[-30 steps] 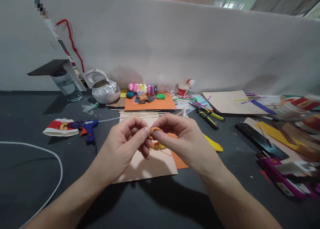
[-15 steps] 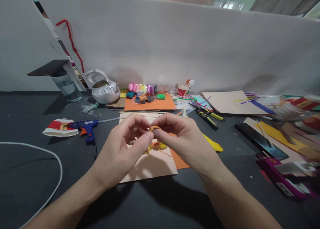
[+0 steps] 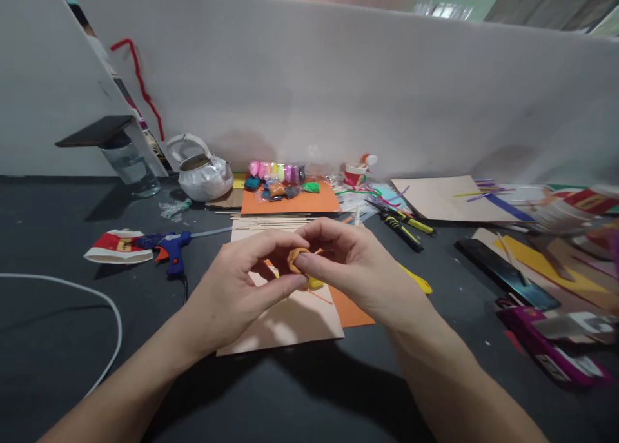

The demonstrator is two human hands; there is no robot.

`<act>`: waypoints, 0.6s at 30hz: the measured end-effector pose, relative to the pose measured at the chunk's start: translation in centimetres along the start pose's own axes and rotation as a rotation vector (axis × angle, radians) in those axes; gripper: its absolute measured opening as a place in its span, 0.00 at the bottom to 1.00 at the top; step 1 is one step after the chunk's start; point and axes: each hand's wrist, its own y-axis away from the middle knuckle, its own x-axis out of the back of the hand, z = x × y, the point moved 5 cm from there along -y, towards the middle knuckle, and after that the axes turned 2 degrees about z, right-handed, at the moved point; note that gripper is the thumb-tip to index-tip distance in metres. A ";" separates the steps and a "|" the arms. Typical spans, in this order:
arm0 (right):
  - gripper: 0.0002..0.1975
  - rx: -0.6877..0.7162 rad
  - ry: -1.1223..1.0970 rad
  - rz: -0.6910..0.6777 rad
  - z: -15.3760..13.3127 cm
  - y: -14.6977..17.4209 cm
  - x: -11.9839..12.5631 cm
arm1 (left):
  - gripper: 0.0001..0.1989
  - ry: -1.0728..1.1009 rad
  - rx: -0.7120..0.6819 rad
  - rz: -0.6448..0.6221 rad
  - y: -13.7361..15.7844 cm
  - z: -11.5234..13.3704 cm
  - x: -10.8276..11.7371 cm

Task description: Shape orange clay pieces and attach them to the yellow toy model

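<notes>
A small lump of orange-brown modelling clay is pinched between both hands, above the middle of the table. My left hand is closed on its left side, with finger and thumb at the lump's top and bottom. My right hand grips it from the right, the thumb pressed on its front. Beneath the hands lies a sheet of beige card over an orange sheet. A yellow piece shows just below the clay, partly hidden by the fingers.
On the left are a blue glue gun, a white kettle-shaped pot and a water jar. Packs of coloured clay lie at the back. Pliers, a phone and a purple tool are on the right.
The clay has turned in my fingers and now shows a rounder, folded face. My left thumb has shifted from its front to underneath it.
</notes>
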 end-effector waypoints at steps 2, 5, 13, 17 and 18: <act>0.05 -0.010 -0.005 -0.021 0.1 0.0 0.0 | 0.08 -0.002 0.001 -0.004 0.0 0.1 0.0; 0.06 -0.006 0.002 -0.044 0.0 0.0 0.1 | 0.09 -0.015 -0.004 -0.013 0.1 0.2 0.1; 0.09 -0.023 0.059 -0.064 -0.2 0.1 0.6 | 0.07 -0.027 0.011 -0.006 0.3 0.3 0.2; 0.09 -0.041 0.037 -0.071 0.0 0.2 0.9 | 0.07 0.115 0.061 0.018 0.2 0.0 0.2; 0.09 -0.040 0.042 -0.059 0.0 0.3 1.0 | 0.08 0.198 0.095 0.013 0.1 -0.2 0.2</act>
